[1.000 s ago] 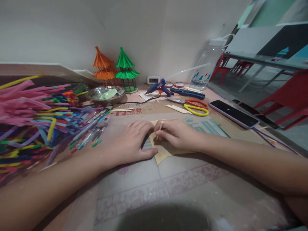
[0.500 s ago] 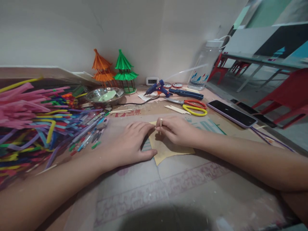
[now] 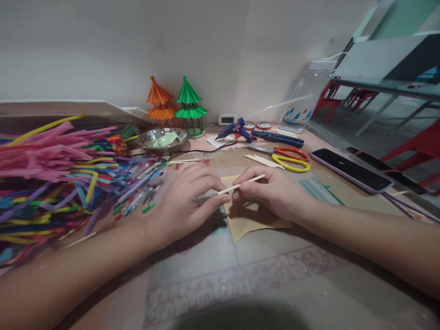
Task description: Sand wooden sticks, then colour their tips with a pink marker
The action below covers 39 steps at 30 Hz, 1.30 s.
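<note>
A thin pale wooden stick (image 3: 256, 178) is pinched between the thumb and forefinger of my right hand (image 3: 264, 188), slanting up to the right. At its lower left end, the thumb and forefinger of my left hand (image 3: 195, 192) close around the tip. Beneath both hands lies a tan sheet of paper (image 3: 254, 222) with an uneven lower edge, partly covered by my right hand. Several similar sticks (image 3: 263, 161) lie beyond my right hand, close to scissors (image 3: 290, 158) with red and yellow handles.
Pipe cleaners (image 3: 51, 160) and pens (image 3: 137, 197) crowd the left. Behind stand a metal bowl (image 3: 144, 140), orange (image 3: 160, 98) and green (image 3: 189, 98) pagoda models, a blue glue gun (image 3: 235, 129) with cord, and a water bottle (image 3: 300, 101). A phone (image 3: 350, 169) lies right.
My right hand has lifted off the paper, and the stick has turned from upright to nearly level. My left hand has drawn its thumb and forefinger together at the stick's end. The view has shifted slightly.
</note>
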Motion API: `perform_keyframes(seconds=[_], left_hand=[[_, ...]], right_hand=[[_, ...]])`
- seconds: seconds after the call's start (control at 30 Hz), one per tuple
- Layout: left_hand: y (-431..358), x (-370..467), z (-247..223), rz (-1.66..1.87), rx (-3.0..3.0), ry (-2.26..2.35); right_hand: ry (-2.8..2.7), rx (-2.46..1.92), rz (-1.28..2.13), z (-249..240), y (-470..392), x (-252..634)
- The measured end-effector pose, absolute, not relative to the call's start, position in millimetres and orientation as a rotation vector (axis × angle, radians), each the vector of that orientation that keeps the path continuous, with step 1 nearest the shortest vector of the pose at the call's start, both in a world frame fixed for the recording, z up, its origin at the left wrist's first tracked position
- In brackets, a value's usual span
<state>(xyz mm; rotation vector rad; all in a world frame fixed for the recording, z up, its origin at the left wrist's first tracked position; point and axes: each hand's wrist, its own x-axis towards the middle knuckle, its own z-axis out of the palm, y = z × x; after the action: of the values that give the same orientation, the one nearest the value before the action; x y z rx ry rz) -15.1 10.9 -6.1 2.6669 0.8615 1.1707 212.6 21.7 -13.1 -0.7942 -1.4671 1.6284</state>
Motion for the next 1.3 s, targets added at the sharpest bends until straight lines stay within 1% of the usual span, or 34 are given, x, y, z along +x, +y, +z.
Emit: perform_keyframes(seconds=[0.17,0.37,0.5,0.67,0.9,1.3], left_hand=[[7,-15,4,1.269,2.572,0.949],[8,-11,-1,1.112,2.395,0.958],[5,-9,2,1.062,2.277,0.899],[-2,-7,10,1.122,2.315,0.997],[-3,-6,6,1.171,2.308,0.932],[-5,-6,5,1.135,2.324,0.905]], right_hand=[[-1.680,-0.980,1.570,-6,7,208],[-1.857,-0.896,1.534,-8,4,203],[-1.999,-0.794,1.358,-8,2,205],[-2.036,-0.816,1.183,-2,-3,206],[-2.134,-0.810,1.158,-3,-4,205],[-2.195,-0.699,1.152,-3,-2,206]])
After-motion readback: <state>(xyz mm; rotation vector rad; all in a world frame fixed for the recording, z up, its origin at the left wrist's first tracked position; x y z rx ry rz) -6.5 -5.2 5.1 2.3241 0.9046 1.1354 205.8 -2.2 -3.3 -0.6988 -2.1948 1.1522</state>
